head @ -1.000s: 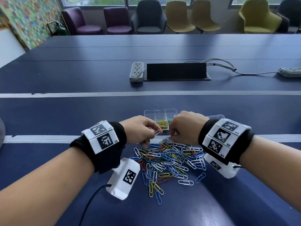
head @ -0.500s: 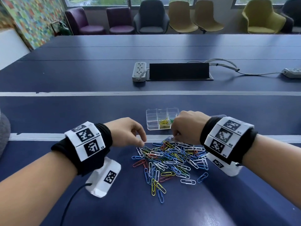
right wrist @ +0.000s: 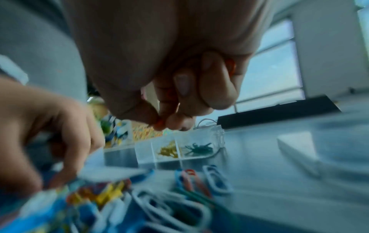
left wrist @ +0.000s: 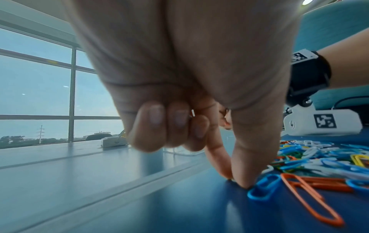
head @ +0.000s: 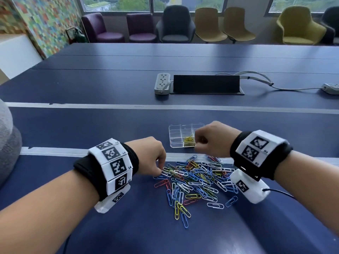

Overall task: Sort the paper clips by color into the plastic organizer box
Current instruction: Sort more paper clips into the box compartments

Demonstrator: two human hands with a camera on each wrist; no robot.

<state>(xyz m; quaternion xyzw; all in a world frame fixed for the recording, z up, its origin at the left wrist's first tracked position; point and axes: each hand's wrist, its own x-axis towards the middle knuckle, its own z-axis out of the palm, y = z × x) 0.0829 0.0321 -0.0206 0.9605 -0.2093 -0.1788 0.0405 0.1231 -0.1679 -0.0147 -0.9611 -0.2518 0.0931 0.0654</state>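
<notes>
A heap of paper clips (head: 194, 178) in white, blue, red, yellow and green lies on the blue table. Behind it stands the clear organizer box (head: 174, 134), with yellow clips (head: 189, 140) in one near compartment and green clips (right wrist: 197, 149) in the one beside it. My left hand (head: 161, 171) has thumb and forefinger tips down at the heap's left edge beside a blue clip (left wrist: 263, 187). Its other fingers are curled round a small white clip (left wrist: 192, 112). My right hand (head: 199, 143) hovers over the box's near right corner and pinches red clips (right wrist: 159, 124).
A grey power strip (head: 162, 85) and a raised black cable flap (head: 206, 84) sit mid-table, with cables running to a second strip (head: 332, 88). A grey rounded object (head: 7, 143) is at the left edge. Chairs line the far side.
My left hand dropped from beside the box to the heap's left edge. My right hand lifted off the heap's far edge and moved over the box.
</notes>
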